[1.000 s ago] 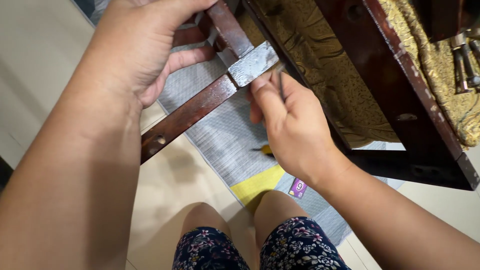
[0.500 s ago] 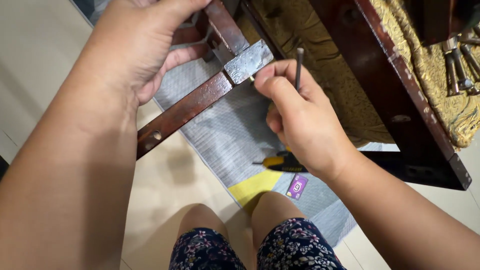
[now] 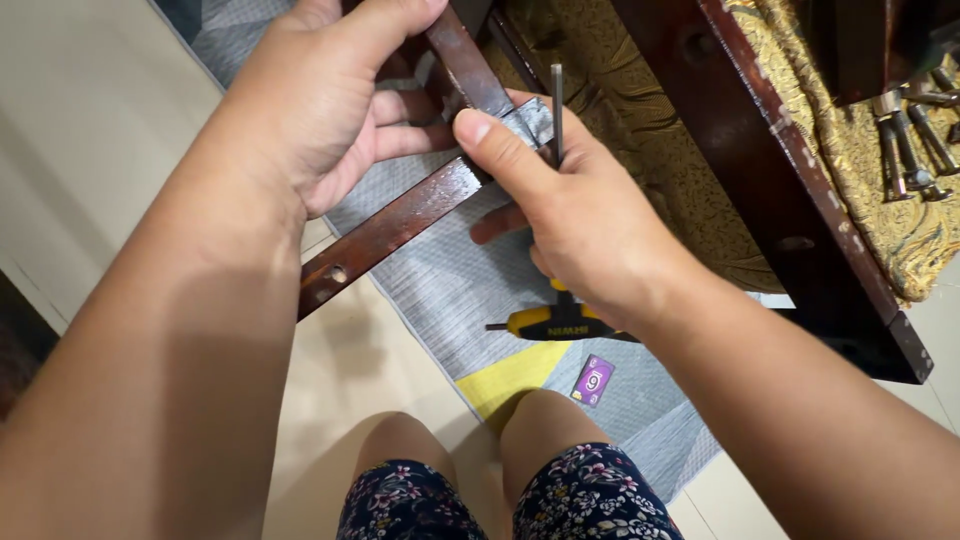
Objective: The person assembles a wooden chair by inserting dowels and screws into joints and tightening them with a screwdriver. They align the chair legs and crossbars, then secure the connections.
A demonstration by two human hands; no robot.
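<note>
Over the grey mat, our left hand (image 3: 335, 110) grips the dark wooden bar (image 3: 385, 232) while our right hand (image 3: 575, 215) pinches a thin steel rod (image 3: 556, 110) at its metal bracket (image 3: 528, 122) (not yet driven in; 1 screwdriver (image 3: 545, 323) lies unused below).

Small purple card (image 3: 593, 380) with white round mark, flat on grey mat (image 3: 450, 290), beside yellow patch (image 3: 510, 372), near knees.

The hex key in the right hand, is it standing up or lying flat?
Standing up. The hex key points up from the right hand, pinched by thumb and fingers beside the wooden rail that the left hand steadies.
</note>
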